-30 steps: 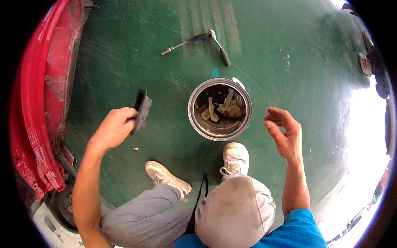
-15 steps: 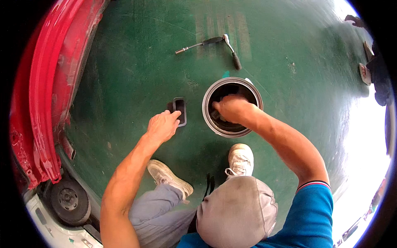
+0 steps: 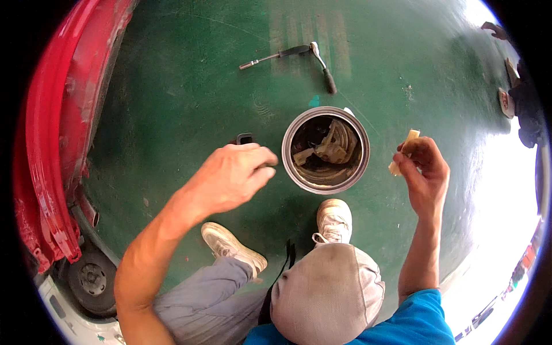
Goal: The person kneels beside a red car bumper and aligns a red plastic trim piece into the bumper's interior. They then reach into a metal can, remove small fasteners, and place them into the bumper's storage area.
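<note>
Out to the right of the metal can, my right hand [image 3: 425, 172] pinches a pale yellow strip [image 3: 412, 135] whose ends stick out past the fingers. My left hand [image 3: 236, 172] hovers left of the can, slightly blurred, thumb and forefinger apart with nothing visible between them. Beneath it, a dark rectangular piece with a grey rim [image 3: 245, 138] lies on the floor, mostly hidden by the hand. The round open can [image 3: 286, 163] stands between my hands and holds crumpled brownish scraps [image 3: 332, 150].
A ratchet wrench [image 3: 323, 68] and a socket driver with a dark handle [image 3: 270, 57] lie beyond the can on the green floor. Red vehicle bodywork [image 3: 43, 132] and a wheel [image 3: 92, 279] border the left. My white shoes [image 3: 334, 221] are close to the can.
My right hand has come out of the can and moved right with the yellow strip. My left hand has lifted off the dark rectangular piece and shifted slightly right.
</note>
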### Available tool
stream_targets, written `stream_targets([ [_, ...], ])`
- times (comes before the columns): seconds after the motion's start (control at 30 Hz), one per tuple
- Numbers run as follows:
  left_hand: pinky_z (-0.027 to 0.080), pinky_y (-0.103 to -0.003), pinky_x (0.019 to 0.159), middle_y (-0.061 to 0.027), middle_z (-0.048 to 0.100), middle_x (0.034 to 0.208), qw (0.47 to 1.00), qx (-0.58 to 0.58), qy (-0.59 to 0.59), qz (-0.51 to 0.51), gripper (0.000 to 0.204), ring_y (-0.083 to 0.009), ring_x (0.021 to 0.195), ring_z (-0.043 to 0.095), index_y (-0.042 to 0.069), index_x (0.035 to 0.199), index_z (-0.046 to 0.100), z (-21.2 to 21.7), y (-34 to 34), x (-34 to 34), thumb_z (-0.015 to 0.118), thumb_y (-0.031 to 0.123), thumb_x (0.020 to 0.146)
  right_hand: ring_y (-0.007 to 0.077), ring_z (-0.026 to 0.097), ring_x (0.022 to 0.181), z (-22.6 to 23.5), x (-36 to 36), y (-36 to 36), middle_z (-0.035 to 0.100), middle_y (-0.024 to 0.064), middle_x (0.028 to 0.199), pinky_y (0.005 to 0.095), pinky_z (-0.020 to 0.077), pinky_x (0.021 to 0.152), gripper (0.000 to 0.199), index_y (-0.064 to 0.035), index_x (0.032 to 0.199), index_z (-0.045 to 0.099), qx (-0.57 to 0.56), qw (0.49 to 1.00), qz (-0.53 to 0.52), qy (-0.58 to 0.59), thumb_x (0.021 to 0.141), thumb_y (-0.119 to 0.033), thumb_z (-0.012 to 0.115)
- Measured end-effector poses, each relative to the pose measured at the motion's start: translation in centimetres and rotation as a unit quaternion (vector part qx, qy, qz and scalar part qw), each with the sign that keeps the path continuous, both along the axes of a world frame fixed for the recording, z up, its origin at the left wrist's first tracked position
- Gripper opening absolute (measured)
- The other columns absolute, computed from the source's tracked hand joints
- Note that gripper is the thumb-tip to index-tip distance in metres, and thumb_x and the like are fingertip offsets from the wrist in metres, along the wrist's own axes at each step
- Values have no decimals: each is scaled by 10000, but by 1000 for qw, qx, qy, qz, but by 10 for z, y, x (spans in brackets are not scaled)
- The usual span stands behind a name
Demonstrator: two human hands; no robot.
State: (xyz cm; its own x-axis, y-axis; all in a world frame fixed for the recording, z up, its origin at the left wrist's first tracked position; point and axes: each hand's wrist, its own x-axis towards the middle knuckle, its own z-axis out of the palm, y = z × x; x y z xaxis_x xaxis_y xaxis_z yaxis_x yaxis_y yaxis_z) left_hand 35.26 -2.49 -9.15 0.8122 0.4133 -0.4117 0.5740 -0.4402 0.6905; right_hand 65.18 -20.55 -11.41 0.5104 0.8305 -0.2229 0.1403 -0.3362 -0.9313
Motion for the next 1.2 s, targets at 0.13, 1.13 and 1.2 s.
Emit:
stream_targets([
  [0.13,571,-378,761,-148,717,978,978,181,-11,-102,201,-302,883,714,19,1031,726,-32,-32,58,661,156,900,74,580,781,-98,18,-36,649,4,883,248,482,695,230,-6,1144,688,-135,989,-54,-21,917,-39,675],
  [1.13,559,-424,724,-210,733,843,972,5,233,35,284,-369,792,720,-8,959,754,-74,35,-21,726,231,808,234,715,860,-1,-21,24,718,109,1017,339,576,710,171,-10,1038,721,19,960,132,-245,868,-1,699],
  [1.2,553,-465,756,-213,710,856,974,102,199,-10,254,-406,848,695,5,922,749,-111,10,-32,720,239,827,269,726,821,4,-39,54,727,98,1019,365,587,729,162,-27,1023,731,67,905,302,-293,868,-19,687],
])
